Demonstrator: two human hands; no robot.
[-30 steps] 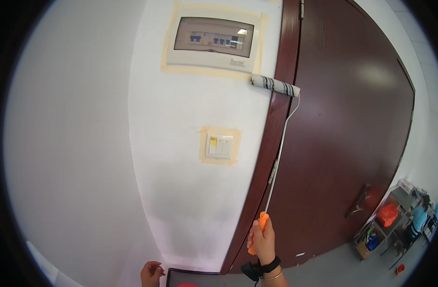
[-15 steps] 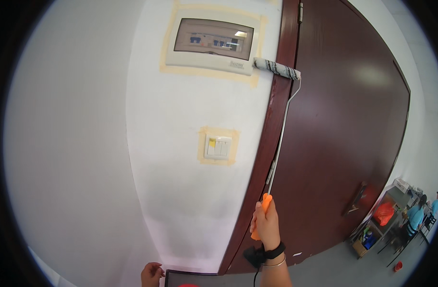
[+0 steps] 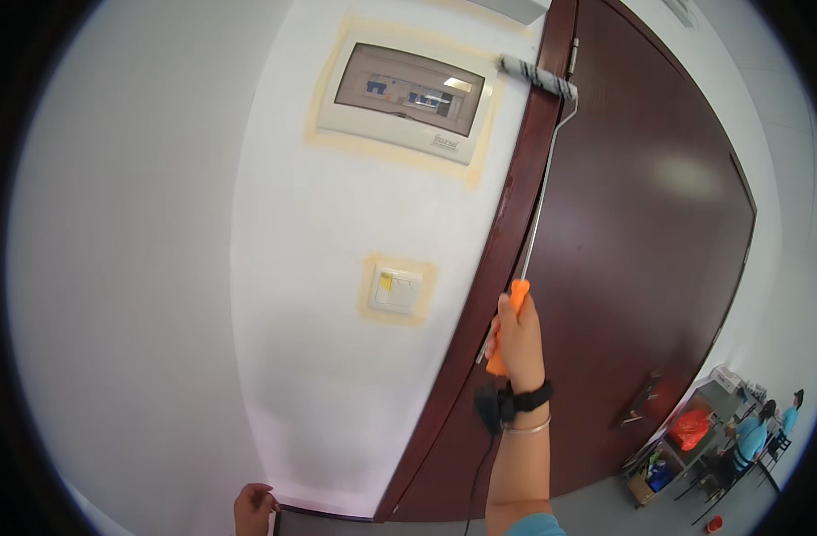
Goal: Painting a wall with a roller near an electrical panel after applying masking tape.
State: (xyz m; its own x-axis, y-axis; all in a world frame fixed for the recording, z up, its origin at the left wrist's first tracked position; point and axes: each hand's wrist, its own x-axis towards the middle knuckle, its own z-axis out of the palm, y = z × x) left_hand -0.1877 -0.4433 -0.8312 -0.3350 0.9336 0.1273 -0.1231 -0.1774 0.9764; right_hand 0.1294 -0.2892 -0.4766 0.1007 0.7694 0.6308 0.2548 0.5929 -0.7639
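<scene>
My right hand (image 3: 519, 341) is wrapped round the orange handle of a paint roller (image 3: 541, 214). Its thin metal rod runs up to a grey-and-black striped sleeve (image 3: 538, 77). The sleeve lies across the dark red door frame (image 3: 507, 210), its left end beside the masked breaker box (image 3: 407, 103). Down at the lower edge, my left hand (image 3: 254, 507) has loosely bent, parted fingers with nothing visible in them. A dark-edged object (image 3: 324, 523) is just to its right, partly cut off.
Yellowish tape surrounds a light switch (image 3: 396, 290) on the white wall (image 3: 310, 223). A dark red door (image 3: 641, 232) fills the right. Farther off are a cart (image 3: 685, 438) with a red bag, a red cup (image 3: 714, 523) on the floor and people in blue shirts (image 3: 750, 439).
My right hand and the roller have moved up along the door frame, with the sleeve now higher beside the breaker box. The view has shifted and tilted slightly.
</scene>
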